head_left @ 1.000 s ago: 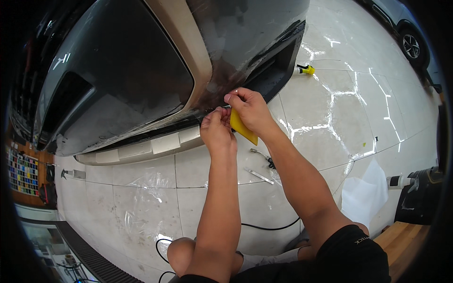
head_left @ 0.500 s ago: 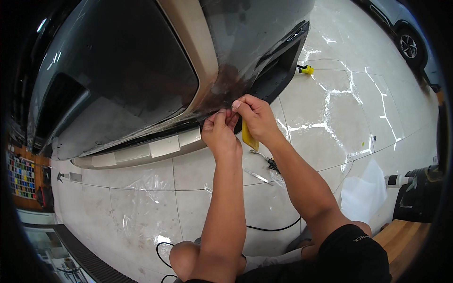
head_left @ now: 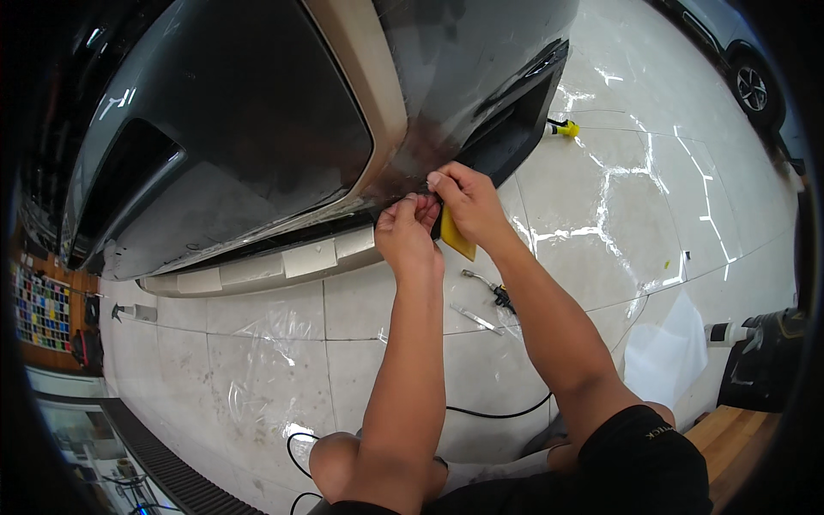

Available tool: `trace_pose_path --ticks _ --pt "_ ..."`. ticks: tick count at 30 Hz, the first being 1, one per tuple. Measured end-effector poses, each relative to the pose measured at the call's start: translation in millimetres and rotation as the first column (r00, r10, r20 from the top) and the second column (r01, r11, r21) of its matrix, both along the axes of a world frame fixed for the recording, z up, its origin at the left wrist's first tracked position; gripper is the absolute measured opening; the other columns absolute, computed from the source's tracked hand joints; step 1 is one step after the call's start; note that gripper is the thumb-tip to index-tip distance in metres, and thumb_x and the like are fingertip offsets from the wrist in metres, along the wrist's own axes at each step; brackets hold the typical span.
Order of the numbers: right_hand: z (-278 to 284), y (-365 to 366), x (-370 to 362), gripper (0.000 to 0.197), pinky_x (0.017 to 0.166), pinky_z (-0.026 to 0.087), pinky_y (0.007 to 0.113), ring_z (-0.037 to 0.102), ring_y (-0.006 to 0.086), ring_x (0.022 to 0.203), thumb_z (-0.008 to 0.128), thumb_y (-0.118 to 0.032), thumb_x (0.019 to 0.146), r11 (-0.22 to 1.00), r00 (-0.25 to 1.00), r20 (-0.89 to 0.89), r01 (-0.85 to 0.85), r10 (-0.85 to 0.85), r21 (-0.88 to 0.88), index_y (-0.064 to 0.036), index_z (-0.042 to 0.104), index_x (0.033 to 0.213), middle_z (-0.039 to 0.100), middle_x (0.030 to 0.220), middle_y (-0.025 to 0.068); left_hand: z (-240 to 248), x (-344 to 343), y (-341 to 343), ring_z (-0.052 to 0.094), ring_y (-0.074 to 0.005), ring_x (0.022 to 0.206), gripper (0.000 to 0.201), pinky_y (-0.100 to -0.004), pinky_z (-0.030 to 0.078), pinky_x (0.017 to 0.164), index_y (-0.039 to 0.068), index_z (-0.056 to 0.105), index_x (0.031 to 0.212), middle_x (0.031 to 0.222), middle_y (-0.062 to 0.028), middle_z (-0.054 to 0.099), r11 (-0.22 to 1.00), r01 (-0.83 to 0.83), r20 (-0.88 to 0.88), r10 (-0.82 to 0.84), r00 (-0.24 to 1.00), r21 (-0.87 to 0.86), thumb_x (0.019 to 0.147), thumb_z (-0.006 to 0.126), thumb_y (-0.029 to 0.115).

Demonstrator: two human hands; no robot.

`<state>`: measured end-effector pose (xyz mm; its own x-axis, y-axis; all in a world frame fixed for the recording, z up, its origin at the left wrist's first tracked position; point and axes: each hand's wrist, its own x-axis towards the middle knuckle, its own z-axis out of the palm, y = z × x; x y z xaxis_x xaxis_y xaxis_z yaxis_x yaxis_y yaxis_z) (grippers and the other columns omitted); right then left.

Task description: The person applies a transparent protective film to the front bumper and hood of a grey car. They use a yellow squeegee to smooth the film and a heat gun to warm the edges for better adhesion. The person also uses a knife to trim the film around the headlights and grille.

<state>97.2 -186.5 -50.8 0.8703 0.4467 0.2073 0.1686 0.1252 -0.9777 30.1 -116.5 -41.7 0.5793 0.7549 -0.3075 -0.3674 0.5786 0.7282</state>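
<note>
A dark grey car bumper [head_left: 468, 51] fills the upper middle, with a beige strip [head_left: 380, 86] running down beside a dark glossy panel [head_left: 257, 112]. At the strip's lower end, my left hand [head_left: 407, 240] pinches its thumb and fingertips together against the bumper's lower edge. What lies between those fingertips is too small to make out. Close to its right, my right hand [head_left: 472, 206] has curled fingers, thumb near the bumper surface. A flat yellow squeegee [head_left: 457, 239] hangs from under its palm. Wet-looking, wrinkled patches show on the bumper near both hands.
On the tiled floor lie a torch-like tool [head_left: 498, 296], a thin metal strip [head_left: 477, 319], a black hose [head_left: 502, 415] and clear film scraps [head_left: 275, 343]. A yellow-topped bottle [head_left: 562, 129], spray bottle [head_left: 136, 312], white sheet [head_left: 665, 352] and another car [head_left: 751, 86] stand around.
The view has shifted slightly, so the car and floor things sit a little further right. Both hands stay at the bumper's lower edge, the squeegee still in my right hand.
</note>
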Motion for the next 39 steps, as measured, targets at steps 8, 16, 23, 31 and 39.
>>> trace_pose_path --ticks 8,16,23,31,39 --pt "-38.3 -63.2 29.8 0.05 0.049 0.036 0.029 0.039 0.0139 0.053 0.053 -0.056 0.092 0.98 0.36 -0.913 -0.022 0.193 0.198 -0.0081 0.052 0.078 0.04 0.062 -0.0004 3.5 7.5 -2.5 0.064 -0.0241 0.082 0.013 -0.0323 0.056 0.076 -0.006 0.053 0.097 0.088 -0.0143 0.061 0.999 -0.05 -0.068 0.049 0.996 -0.006 0.088 0.059 0.002" --pt "19.0 -171.5 9.0 0.035 0.095 0.047 0.033 0.057 0.0262 0.112 0.055 -0.011 0.094 0.989 0.637 -0.768 0.062 0.064 0.134 0.0025 0.043 0.124 0.055 0.116 0.0144 -1.7 4.8 -2.0 0.064 -0.0168 0.073 0.01 -0.0257 0.054 0.067 -0.002 0.055 0.093 0.082 -0.0102 0.064 0.998 -0.063 -0.075 0.064 0.995 0.015 0.088 0.061 0.004" --pt "114.5 -76.1 47.4 0.035 0.08 0.05 0.036 0.062 0.027 0.092 0.06 0.001 0.082 0.838 0.497 0.762 0.535 -0.416 0.109 -0.0056 0.059 0.117 0.061 0.102 0.0137 -4.2 4.1 0.5 0.063 -0.0142 0.068 0.008 -0.0239 0.053 0.064 0.0 0.057 0.087 0.079 -0.0089 0.065 0.999 -0.047 -0.018 0.047 0.999 -0.002 0.088 0.063 0.005" --pt "15.9 10.8 -23.6 0.044 0.082 0.044 0.039 0.057 0.0285 0.096 0.065 -0.007 0.069 0.892 0.195 0.97 0.451 -0.145 0.042 -0.0101 0.067 0.113 0.059 0.102 0.0101 -14.5 2.2 13.1 0.061 -0.0131 0.071 0.011 -0.0232 0.051 0.065 -0.002 0.058 0.089 0.081 -0.0075 0.064 0.999 0.015 0.077 -0.019 0.997 0.05 0.087 0.066 0.006" --pt "142.2 -51.5 7.2 0.034 0.081 0.056 0.031 0.065 0.0189 0.091 0.071 -0.015 0.085 0.961 0.935 0.236 0.276 -0.265 -0.013 0.0 0.057 0.113 0.065 0.102 0.0085 -6.0 -2.2 7.6 0.063 -0.0181 0.078 0.013 -0.0279 0.054 0.072 -0.001 0.055 0.092 0.086 -0.0106 0.063 1.0 0.003 -0.055 -0.002 0.999 0.022 0.089 0.065 0.008"
